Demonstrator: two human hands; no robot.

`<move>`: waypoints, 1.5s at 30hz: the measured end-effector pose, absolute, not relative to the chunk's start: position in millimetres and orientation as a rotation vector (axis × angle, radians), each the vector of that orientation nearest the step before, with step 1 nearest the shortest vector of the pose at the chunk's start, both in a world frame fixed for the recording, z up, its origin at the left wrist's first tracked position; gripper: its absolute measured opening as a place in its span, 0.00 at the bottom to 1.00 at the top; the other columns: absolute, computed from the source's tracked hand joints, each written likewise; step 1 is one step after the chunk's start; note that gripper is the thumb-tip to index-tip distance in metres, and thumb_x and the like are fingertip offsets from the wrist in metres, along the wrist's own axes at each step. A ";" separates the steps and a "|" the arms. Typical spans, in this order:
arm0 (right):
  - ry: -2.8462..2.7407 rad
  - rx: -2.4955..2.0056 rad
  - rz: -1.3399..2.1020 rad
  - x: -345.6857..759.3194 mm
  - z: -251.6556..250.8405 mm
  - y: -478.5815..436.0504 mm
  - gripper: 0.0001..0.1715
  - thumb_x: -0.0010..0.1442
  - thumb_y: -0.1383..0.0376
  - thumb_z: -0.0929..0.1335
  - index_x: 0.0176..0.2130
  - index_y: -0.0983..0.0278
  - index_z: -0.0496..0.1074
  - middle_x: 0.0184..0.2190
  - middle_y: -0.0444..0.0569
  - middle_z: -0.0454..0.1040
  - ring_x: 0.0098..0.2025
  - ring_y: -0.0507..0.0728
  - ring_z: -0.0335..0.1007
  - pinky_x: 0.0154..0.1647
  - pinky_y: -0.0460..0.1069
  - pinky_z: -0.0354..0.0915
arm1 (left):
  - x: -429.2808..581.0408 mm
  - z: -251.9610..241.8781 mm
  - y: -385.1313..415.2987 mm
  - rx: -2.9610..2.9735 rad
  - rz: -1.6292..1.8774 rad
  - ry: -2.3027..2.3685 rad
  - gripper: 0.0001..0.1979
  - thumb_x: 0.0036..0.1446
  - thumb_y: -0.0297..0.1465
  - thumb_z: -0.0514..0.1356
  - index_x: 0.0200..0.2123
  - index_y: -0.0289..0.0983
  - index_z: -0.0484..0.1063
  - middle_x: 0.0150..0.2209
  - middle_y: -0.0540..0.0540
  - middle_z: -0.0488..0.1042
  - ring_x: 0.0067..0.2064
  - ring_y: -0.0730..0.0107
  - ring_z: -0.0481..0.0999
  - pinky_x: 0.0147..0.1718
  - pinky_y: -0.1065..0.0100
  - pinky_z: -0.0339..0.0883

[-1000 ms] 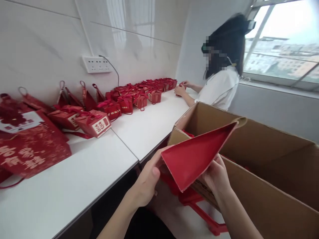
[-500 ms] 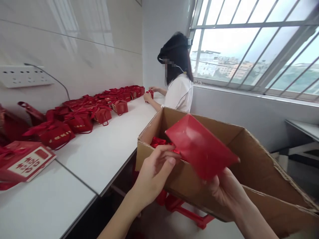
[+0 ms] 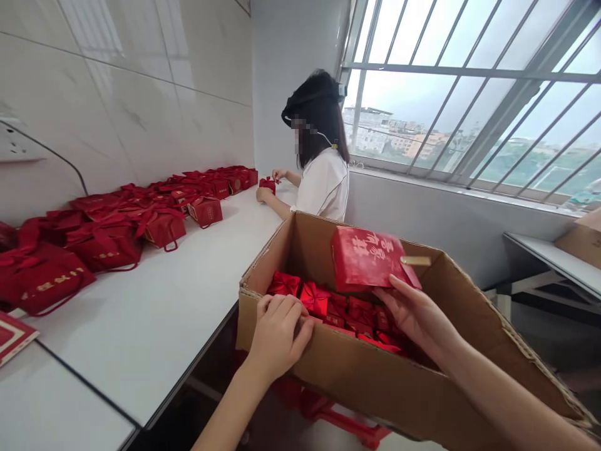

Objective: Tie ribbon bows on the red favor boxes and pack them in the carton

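The red box (image 3: 369, 260) has swung lettered side up over the open carton (image 3: 357, 382), the right hand's (image 3: 416, 310) fingers alone clamping it; the left hand's (image 3: 280, 332) fingers now grip the carton's near edge

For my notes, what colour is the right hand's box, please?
Red box with pale lettering; head view.

held box (image 3: 369, 255) — smooth paper | carton (image 3: 357, 376) — matt cardboard | glossy wall tiles (image 3: 164, 106)

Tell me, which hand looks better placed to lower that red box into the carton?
Probably the right: the right hand holds the red box over the open carton, while the left hand is curled over the carton's near rim, away from the box.
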State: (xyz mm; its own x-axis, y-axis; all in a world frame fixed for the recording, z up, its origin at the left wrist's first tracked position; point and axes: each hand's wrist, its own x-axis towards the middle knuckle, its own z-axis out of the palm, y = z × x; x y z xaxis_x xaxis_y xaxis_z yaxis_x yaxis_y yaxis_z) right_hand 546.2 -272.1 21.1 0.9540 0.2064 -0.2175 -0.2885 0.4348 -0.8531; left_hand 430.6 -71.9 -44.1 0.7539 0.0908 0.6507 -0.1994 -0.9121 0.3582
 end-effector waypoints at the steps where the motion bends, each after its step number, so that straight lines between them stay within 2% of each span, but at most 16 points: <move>1: -0.033 -1.184 0.261 560.6 18.0 -266.3 0.14 0.48 0.70 0.72 0.38 0.66 0.71 0.36 0.47 0.78 0.37 0.53 0.76 0.39 0.44 0.74 | 430.2 -44.6 -72.1 2.550 0.979 -0.081 0.10 0.59 0.31 0.51 0.29 0.37 0.68 0.32 0.49 0.72 0.37 0.67 0.67 0.43 0.61 0.50; 4: -0.374 -1.562 0.080 609.1 4.0 -241.4 0.21 0.46 0.60 0.74 0.39 0.64 0.69 0.37 0.46 0.77 0.38 0.54 0.74 0.39 0.48 0.72 | 429.1 -44.7 -73.5 2.555 0.974 -0.070 0.10 0.58 0.32 0.50 0.29 0.37 0.68 0.30 0.48 0.71 0.35 0.66 0.64 0.43 0.61 0.49; 6: -0.535 -1.818 -0.039 640.9 -11.7 -221.7 0.19 0.48 0.57 0.71 0.38 0.63 0.67 0.35 0.45 0.76 0.36 0.55 0.74 0.38 0.50 0.70 | 428.4 -44.6 -74.2 2.546 0.954 -0.069 0.09 0.58 0.31 0.50 0.29 0.37 0.67 0.30 0.49 0.70 0.35 0.67 0.64 0.43 0.61 0.49; 9: -0.563 -1.951 -0.050 678.1 -44.5 -194.5 0.16 0.45 0.58 0.71 0.25 0.62 0.61 0.25 0.44 0.74 0.30 0.56 0.71 0.31 0.49 0.65 | 427.5 -46.4 -75.4 2.531 0.945 -0.067 0.08 0.58 0.30 0.51 0.29 0.37 0.66 0.30 0.50 0.69 0.34 0.67 0.63 0.42 0.62 0.49; 12: -0.549 -2.048 -0.050 700.3 -82.2 -173.6 0.18 0.44 0.62 0.72 0.20 0.61 0.56 0.17 0.40 0.67 0.23 0.53 0.64 0.27 0.48 0.60 | 427.9 -51.1 -77.0 2.523 0.977 -0.051 0.08 0.57 0.31 0.50 0.29 0.37 0.66 0.30 0.50 0.69 0.34 0.67 0.63 0.42 0.61 0.49; 16: -0.520 -2.156 -0.044 716.8 -124.4 -154.3 0.17 0.48 0.65 0.70 0.20 0.62 0.57 0.17 0.38 0.63 0.22 0.50 0.59 0.28 0.47 0.58 | 430.5 -57.9 -79.2 2.492 1.023 -0.027 0.08 0.57 0.33 0.51 0.29 0.37 0.65 0.30 0.49 0.69 0.34 0.67 0.62 0.42 0.61 0.49; 21: -0.508 -2.228 -0.027 735.2 -143.5 -140.0 0.14 0.58 0.62 0.67 0.25 0.66 0.63 0.22 0.39 0.64 0.25 0.49 0.61 0.32 0.47 0.61 | 434.3 -62.0 -80.0 2.444 1.094 -0.024 0.09 0.57 0.34 0.50 0.28 0.37 0.65 0.29 0.49 0.69 0.33 0.68 0.62 0.41 0.61 0.50; 24: -0.521 -2.223 -0.027 744.1 -141.7 -136.4 0.11 0.58 0.62 0.67 0.28 0.67 0.65 0.25 0.41 0.66 0.27 0.49 0.63 0.33 0.48 0.62 | 436.0 -63.2 -80.2 2.425 1.118 -0.031 0.10 0.57 0.35 0.50 0.27 0.37 0.65 0.28 0.49 0.69 0.33 0.68 0.62 0.40 0.62 0.50; 30: -0.581 -2.109 -0.049 738.7 -125.5 -137.9 0.09 0.51 0.62 0.66 0.26 0.63 0.61 0.23 0.42 0.66 0.27 0.53 0.61 0.32 0.49 0.59 | 437.3 -65.2 -80.8 2.402 1.149 -0.038 0.11 0.58 0.34 0.49 0.28 0.37 0.66 0.28 0.49 0.69 0.32 0.67 0.62 0.41 0.61 0.50; 36: -0.760 -1.881 -0.114 692.6 -64.4 -151.8 0.13 0.49 0.54 0.63 0.27 0.62 0.60 0.23 0.42 0.62 0.26 0.52 0.56 0.28 0.47 0.56 | 438.7 -65.8 -81.1 2.397 1.206 -0.043 0.11 0.57 0.35 0.50 0.27 0.37 0.66 0.28 0.49 0.69 0.32 0.68 0.62 0.41 0.62 0.50; 41: -0.892 -1.675 -0.040 628.7 -9.7 -165.6 0.09 0.48 0.59 0.64 0.28 0.61 0.65 0.24 0.42 0.63 0.26 0.52 0.56 0.26 0.47 0.56 | 440.3 -65.0 -82.1 2.372 1.236 -0.033 0.13 0.59 0.36 0.49 0.27 0.37 0.67 0.27 0.49 0.69 0.31 0.68 0.62 0.40 0.62 0.50; 45: -0.967 -1.595 -0.020 604.2 4.7 -171.9 0.06 0.48 0.61 0.65 0.28 0.61 0.67 0.22 0.42 0.64 0.25 0.52 0.56 0.25 0.47 0.55 | 438.6 -63.5 -82.2 2.388 1.220 -0.024 0.11 0.57 0.35 0.50 0.28 0.37 0.68 0.28 0.49 0.70 0.32 0.68 0.62 0.40 0.62 0.51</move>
